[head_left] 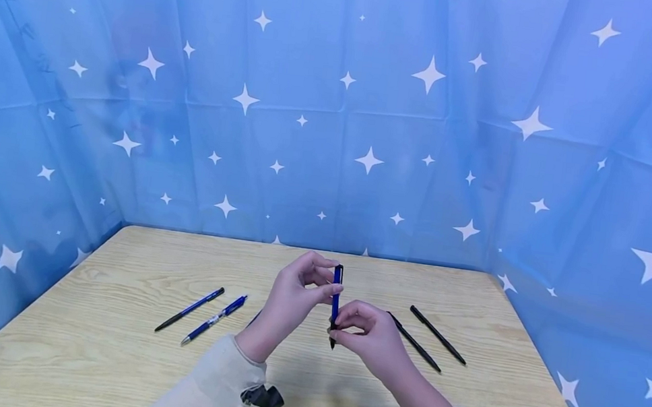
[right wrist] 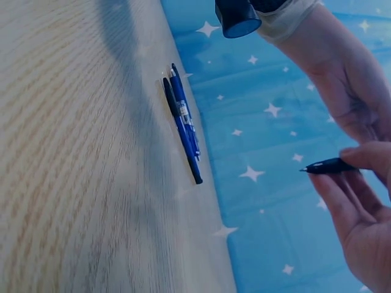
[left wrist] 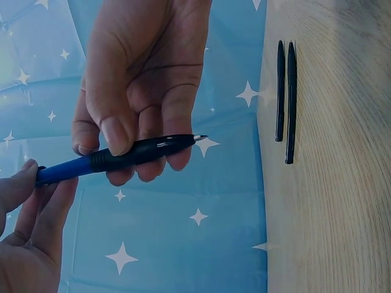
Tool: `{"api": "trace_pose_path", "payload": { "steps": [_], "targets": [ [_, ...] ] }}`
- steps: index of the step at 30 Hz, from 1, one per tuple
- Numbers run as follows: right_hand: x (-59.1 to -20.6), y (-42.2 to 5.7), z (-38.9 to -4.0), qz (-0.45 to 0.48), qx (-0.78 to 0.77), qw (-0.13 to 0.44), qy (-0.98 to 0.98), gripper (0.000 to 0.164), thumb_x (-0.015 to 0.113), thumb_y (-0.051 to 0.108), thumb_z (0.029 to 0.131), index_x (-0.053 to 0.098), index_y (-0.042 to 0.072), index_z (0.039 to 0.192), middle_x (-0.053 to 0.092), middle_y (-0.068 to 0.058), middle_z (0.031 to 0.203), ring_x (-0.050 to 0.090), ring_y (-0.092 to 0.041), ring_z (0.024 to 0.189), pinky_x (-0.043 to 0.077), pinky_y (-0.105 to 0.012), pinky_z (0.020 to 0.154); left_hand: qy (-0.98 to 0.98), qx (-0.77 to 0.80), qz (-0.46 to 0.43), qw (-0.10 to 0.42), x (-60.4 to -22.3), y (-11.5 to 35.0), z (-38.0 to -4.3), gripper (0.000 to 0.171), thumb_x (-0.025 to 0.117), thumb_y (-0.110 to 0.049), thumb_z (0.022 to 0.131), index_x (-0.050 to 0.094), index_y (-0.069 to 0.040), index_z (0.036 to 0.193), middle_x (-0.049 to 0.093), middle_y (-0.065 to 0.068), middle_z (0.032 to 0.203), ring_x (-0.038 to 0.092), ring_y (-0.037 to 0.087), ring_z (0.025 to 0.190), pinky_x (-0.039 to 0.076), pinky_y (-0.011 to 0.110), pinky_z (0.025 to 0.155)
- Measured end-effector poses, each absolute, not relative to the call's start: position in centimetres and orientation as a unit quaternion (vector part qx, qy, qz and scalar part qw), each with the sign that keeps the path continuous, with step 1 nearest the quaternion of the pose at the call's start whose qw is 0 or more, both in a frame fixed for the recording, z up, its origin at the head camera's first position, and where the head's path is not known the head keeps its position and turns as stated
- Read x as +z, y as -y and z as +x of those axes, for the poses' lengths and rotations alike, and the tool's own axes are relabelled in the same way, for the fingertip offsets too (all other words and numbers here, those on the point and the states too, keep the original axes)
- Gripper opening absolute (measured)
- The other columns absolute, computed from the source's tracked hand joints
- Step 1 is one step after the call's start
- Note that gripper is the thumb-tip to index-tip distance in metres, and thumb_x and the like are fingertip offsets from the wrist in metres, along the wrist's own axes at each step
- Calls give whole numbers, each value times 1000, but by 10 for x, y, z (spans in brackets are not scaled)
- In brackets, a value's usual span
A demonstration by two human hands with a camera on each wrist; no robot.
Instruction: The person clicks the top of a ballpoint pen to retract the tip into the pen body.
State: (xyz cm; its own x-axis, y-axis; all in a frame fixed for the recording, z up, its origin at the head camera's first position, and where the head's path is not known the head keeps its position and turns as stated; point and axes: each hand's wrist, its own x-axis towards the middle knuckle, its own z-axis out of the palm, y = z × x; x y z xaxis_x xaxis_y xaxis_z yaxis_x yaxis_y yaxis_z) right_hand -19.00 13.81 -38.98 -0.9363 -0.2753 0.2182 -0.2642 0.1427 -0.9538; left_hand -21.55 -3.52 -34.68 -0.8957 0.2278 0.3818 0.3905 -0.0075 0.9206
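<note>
Both hands hold one blue pen [head_left: 336,293] with a black grip, above the table in the head view. It stands nearly upright there, tip down. My left hand [head_left: 298,292] pinches the blue upper end between thumb and fingers. Lower down, my right hand [head_left: 369,336] grips the black section [left wrist: 143,151] near the tip. In the left wrist view the right thumb presses the grip, with the fingers behind it, and the pointed tip sticks out beyond them. The right wrist view shows the dark tip end [right wrist: 327,166] past the right thumb; the rest is hidden there.
On the wooden table [head_left: 116,368], a blue pen with black ends [head_left: 189,309] and a blue-and-clear pen [head_left: 214,320] lie left. Two black pens [head_left: 415,342] [head_left: 438,335] lie right. Something blue [head_left: 253,317] is mostly hidden behind the left wrist. A starred blue curtain [head_left: 331,163] surrounds the table.
</note>
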Motion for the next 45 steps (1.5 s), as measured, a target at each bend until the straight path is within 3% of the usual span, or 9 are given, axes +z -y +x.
{"api": "trace_pose_path", "payload": {
  "steps": [9,13,20,25,30,36,45],
  "targets": [
    [-389,-139,-191,-182,-629,7,-755,14,75,2,84,64,2,91,71,-14,92,68,-24,89,56,-34,74,693,-683,-225,55,-348,36,-217,29,71,0,87,63,-4,115,63,10,90,67,22,83,58,37,72],
    [-388,-139,-191,-182,-633,9,-752,13,74,1,84,63,2,91,71,-14,93,68,-25,91,56,-34,74,690,-684,-230,53,-347,38,-217,38,71,0,87,62,-6,123,64,10,92,67,23,84,58,40,74],
    [-385,-144,-192,-175,-619,-4,-766,16,75,4,85,66,2,97,71,-12,97,67,-22,92,55,-32,76,730,-636,-241,64,-345,52,-219,46,73,-12,88,60,-25,131,68,6,106,67,16,96,54,34,83],
    [-386,-153,-195,-173,-607,4,-776,17,72,3,86,67,2,102,70,-10,100,67,-23,93,55,-32,76,742,-620,-246,72,-349,63,-220,42,70,-10,91,60,-22,130,67,6,107,67,17,96,55,32,82],
    [-394,-167,-199,-173,-604,26,-777,24,69,-1,88,65,0,111,65,-17,105,67,-28,92,56,-33,74,778,-574,-250,56,-358,73,-220,37,64,-2,93,62,-16,127,67,1,101,68,20,90,56,29,76],
    [-405,-184,-205,-174,-590,50,-787,39,67,-5,88,59,-2,126,58,-23,115,65,-35,93,56,-34,74,823,-509,-252,23,-371,87,-219,36,64,-5,94,62,-20,127,67,-4,99,67,18,89,55,30,73],
    [-420,-205,-215,-138,-532,97,-830,43,69,-5,84,60,-5,126,58,-16,107,64,-23,84,55,-37,67,860,-433,-271,-16,-392,107,-220,27,64,-10,95,65,-20,120,66,-7,96,64,11,85,53,29,70]
  ]
}}
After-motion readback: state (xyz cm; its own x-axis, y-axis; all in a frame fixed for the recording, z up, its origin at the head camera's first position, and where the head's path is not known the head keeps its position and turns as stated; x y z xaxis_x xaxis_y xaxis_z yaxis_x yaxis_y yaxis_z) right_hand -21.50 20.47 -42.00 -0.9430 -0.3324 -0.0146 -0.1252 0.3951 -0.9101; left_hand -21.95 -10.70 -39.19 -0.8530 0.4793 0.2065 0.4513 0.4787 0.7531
